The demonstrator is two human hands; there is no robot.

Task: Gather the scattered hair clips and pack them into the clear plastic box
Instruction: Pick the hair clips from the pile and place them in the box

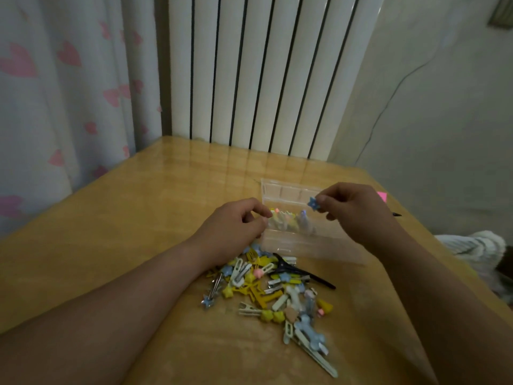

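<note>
A clear plastic box point(291, 243) lies open on the wooden table, its lid point(288, 191) tipped back. Several pale clips point(288, 222) sit inside it. My right hand point(352, 209) pinches a blue star hair clip point(312, 204) just above the box. At the box's left wall my left hand point(236, 226) has its fingers curled, fingertips together; whether it pinches anything I cannot tell. A heap of yellow, blue, white and black hair clips point(272, 290) lies in front of the box, between my forearms.
The wooden table point(125, 232) ends at a white radiator point(263, 73) behind and a heart-patterned curtain point(63, 93) on the left. A pink note point(382, 195) and a dark pen point(397, 214) lie at the right edge, with white cloth point(472, 245) beyond it.
</note>
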